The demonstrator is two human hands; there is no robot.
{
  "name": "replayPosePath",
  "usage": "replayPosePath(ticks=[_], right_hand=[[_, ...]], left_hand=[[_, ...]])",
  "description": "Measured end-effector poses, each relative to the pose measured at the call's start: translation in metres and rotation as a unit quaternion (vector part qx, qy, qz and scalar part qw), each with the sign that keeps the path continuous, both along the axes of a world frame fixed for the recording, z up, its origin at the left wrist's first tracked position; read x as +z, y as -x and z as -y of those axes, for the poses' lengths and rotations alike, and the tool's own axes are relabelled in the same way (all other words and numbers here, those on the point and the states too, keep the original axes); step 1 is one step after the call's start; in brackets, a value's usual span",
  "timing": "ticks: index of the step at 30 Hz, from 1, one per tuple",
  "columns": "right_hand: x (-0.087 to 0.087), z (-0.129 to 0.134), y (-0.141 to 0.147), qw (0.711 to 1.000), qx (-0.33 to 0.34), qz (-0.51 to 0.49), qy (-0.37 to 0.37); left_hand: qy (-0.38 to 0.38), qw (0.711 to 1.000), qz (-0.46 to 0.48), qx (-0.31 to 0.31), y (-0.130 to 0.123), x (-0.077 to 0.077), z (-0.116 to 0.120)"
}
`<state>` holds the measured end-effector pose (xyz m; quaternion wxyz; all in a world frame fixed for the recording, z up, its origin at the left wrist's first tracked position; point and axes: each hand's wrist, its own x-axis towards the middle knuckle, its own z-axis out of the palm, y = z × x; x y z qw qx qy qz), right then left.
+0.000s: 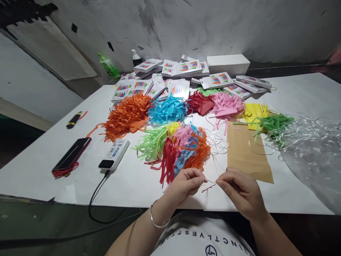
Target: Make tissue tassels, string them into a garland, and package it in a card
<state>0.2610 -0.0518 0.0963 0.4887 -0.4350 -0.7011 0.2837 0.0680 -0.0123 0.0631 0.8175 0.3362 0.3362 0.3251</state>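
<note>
A short stretch of white string (211, 181) runs between my two hands near the table's front edge. My left hand (188, 183) pinches one end between thumb and forefinger. On the other side my right hand (241, 192) is closed on the same string with its fingertips. A loose tangle of white string (217, 142) lies just beyond them. Close behind my left hand sits a mixed bunch of paper tassels, with red (168, 158), light green (151, 145) and orange (201, 151) strips. A small dark red strand (208, 188) rests between my wrists.
Orange (126, 115), blue (168, 109), dark red (200, 103) and pink (228, 104) tassel piles line the middle. Behind them are several flat printed boxes (186, 67). Brown paper (247, 156) and clear plastic (311, 153) lie right; a phone (71, 154) and white device (114, 154) left.
</note>
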Motion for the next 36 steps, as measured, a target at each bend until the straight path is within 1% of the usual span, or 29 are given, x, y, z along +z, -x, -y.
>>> replayPosePath(ticks=[3, 5, 8, 10, 12, 15, 17, 20, 23, 26, 28, 31, 33, 36], right_hand=[[-0.003, 0.000, 0.004, 0.997, -0.025, -0.054, 0.052], [-0.006, 0.000, 0.006, 0.993, -0.046, -0.079, 0.076], [-0.010, 0.001, 0.007, 0.989, -0.085, -0.086, 0.089], [-0.011, 0.001, 0.006, 0.989, -0.100, -0.073, 0.086], [-0.011, 0.001, 0.005, 0.990, -0.101, -0.057, 0.077], [-0.009, 0.001, 0.006, 0.992, -0.095, -0.049, 0.066], [-0.008, 0.001, 0.007, 0.992, -0.091, -0.058, 0.070], [-0.007, 0.000, 0.008, 0.989, -0.085, -0.081, 0.089], [-0.010, 0.000, 0.009, 0.987, -0.068, -0.108, 0.099], [-0.016, -0.001, 0.009, 0.983, -0.059, -0.131, 0.110], [-0.022, 0.000, 0.009, 0.977, -0.085, -0.157, 0.118], [-0.029, -0.001, 0.006, 0.965, -0.130, -0.185, 0.130], [-0.030, -0.004, 0.002, 0.963, -0.165, -0.174, 0.123], [-0.030, -0.014, -0.012, 0.955, -0.232, -0.166, 0.084]], left_hand=[[0.008, 1.000, 0.013, -0.007, -0.004, -0.004, 0.006], [-0.017, 1.000, 0.011, -0.007, -0.004, -0.008, 0.010], [-0.108, 0.993, -0.036, -0.008, 0.001, -0.010, 0.016], [-0.182, 0.980, -0.087, -0.006, 0.005, -0.011, 0.019], [-0.240, 0.963, -0.121, -0.007, 0.009, -0.010, 0.020], [-0.278, 0.950, -0.139, -0.012, 0.010, -0.010, 0.020], [-0.276, 0.950, -0.145, -0.008, 0.008, -0.009, 0.020], [-0.251, 0.958, -0.138, 0.003, 0.005, -0.008, 0.020], [-0.201, 0.975, -0.096, 0.009, 0.001, -0.009, 0.021], [-0.142, 0.989, -0.043, 0.003, -0.002, -0.015, 0.023], [-0.125, 0.992, -0.024, -0.006, -0.003, -0.019, 0.023], [-0.130, 0.991, -0.028, -0.006, -0.001, -0.022, 0.019], [-0.132, 0.990, -0.040, 0.011, 0.002, -0.022, 0.015], [-0.126, 0.989, -0.066, 0.047, 0.012, -0.020, 0.008]])
